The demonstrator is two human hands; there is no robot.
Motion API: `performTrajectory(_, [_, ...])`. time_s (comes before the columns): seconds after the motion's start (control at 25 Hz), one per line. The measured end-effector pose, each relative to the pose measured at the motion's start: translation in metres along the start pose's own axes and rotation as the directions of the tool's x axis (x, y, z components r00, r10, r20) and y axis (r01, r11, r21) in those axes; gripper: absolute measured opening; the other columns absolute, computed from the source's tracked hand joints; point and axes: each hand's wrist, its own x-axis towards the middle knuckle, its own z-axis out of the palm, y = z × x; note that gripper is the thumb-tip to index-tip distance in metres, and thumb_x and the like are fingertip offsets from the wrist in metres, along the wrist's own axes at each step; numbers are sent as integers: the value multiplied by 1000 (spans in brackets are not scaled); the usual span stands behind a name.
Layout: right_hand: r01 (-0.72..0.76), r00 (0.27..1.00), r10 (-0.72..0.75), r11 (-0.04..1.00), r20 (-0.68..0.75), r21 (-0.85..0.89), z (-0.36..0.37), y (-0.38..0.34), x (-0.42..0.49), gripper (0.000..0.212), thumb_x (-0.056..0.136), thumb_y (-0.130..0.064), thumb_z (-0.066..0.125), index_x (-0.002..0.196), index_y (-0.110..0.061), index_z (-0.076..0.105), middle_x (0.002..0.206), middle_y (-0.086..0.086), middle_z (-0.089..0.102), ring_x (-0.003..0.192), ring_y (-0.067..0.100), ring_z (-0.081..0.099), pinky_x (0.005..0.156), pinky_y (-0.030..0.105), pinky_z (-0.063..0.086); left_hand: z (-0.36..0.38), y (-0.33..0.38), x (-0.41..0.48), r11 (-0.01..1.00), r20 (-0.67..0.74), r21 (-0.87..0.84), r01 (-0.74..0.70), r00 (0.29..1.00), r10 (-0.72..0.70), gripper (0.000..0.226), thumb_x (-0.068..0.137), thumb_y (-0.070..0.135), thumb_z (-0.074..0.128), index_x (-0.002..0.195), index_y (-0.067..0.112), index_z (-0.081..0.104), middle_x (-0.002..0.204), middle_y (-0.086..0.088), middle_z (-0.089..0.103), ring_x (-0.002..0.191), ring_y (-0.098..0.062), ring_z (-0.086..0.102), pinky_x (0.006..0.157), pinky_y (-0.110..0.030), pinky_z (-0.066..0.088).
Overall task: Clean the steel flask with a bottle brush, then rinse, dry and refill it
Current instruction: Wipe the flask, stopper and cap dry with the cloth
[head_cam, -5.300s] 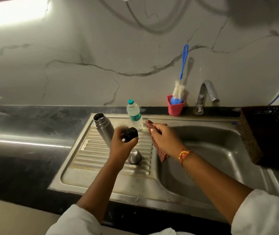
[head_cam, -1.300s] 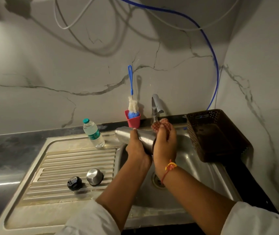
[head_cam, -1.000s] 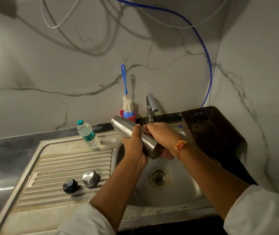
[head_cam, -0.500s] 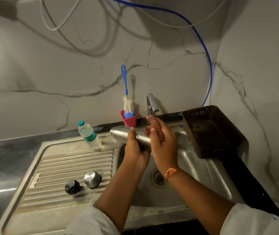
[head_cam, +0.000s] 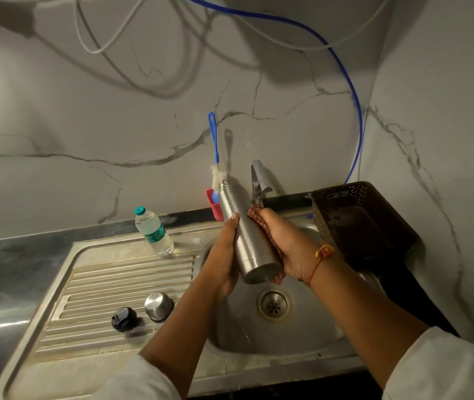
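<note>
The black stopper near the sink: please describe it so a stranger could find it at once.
Start at the ribbed steel draining board left of the sink basin. On its near part two small caps lie side by side. The stopper is the left one: black, while its neighbour, the steel cap, is shiny.

Dark surface (head_cam: 13, 255) fitted with steel sink unit (head_cam: 56, 368): ribbed drainboard (head_cam: 114, 278) left, basin (head_cam: 302, 327) right. Water bottle (head_cam: 155, 232) stood at drainboard's far edge. Black stopper (head_cam: 124, 319) and steel cap (head_cam: 158, 306) set just beside each other, nearer. Red holder (head_cam: 214, 210) with bottle brush (head_cam: 214, 140) placed far, behind basin. Brown basket (head_cam: 359, 220) set right.
</note>
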Motion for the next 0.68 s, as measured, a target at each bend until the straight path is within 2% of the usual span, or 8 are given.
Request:
performTrajectory(0.16, [266,913,-331,926,-238,-268,21,22,11,52,97,-51,52,142,-28,37,115,8,66,88,21,68,81,45,60,-6,6,6,963,-58,266,-49,996,66,42,105,51,46,137,25,56,119,-12,72,106,-29,72,94,-48,59])
performTrajectory(0.24, [384,808,-550,764,-211,-518,25,34,14,55,99,-48,48,147,-33,29,120,2,62,90,17,66,74,38,60,1,2,0,968,-90,245,-48,993,72,42,105,55,43,134,28,58,116,-8,74,106,-26,72,89,-44,60])
performTrajectory(0.32, [429,748,-649,628,-134,-649,30,41,14,51,100,-49,44,148,-38,29,118,-3,59,94,16,64,74,34,59,4,-5,-5,988,-90,146,-50,994,63,50,100,66,42,133,31,58,113,-8,76,105,-25,74,87,-43,61])
performTrajectory(0.4, [412,817,-563,721,-124,-557,34,37,12,46,101,-54,39,145,-41,34,116,-1,65,92,17,67,79,38,59,2,-8,-11,996,-90,74,-54,994,60,59,93,73,46,133,32,58,114,-10,76,104,-27,75,92,-50,60])
performTrajectory(0.48, [260,948,-295,935,-121,-241,33,23,8,46,98,-63,38,135,-36,47,111,6,69,88,21,70,80,41,59,-2,-8,-18,999,-78,19,-30,996,31,65,89,75,51,132,28,59,116,-15,75,106,-33,74,93,-57,59])
performTrajectory(0.56, [88,995,-87,996,-45,22,30,16,4,51,93,-68,45,121,-29,60,104,8,74,88,24,73,79,41,60,-5,-7,-24,1000,-76,7,-30,997,30,60,94,70,47,129,24,61,114,-17,75,104,-34,74,91,-55,60])
performTrajectory(0.6, [94,995,-93,993,-30,65,32,18,3,50,92,-68,47,120,-29,61,104,8,74,89,24,74,81,43,60,-7,-5,-25,999,-88,11,-34,996,34,58,96,68,44,128,23,62,112,-17,76,102,-33,75,91,-53,61])
performTrajectory(0.68, [254,963,-255,967,-87,-22,42,30,5,45,96,-62,45,130,-33,53,110,6,72,89,20,73,83,42,60,-13,0,-27,997,-116,49,-53,992,58,57,98,66,43,130,22,60,111,-16,76,100,-33,75,91,-53,60])
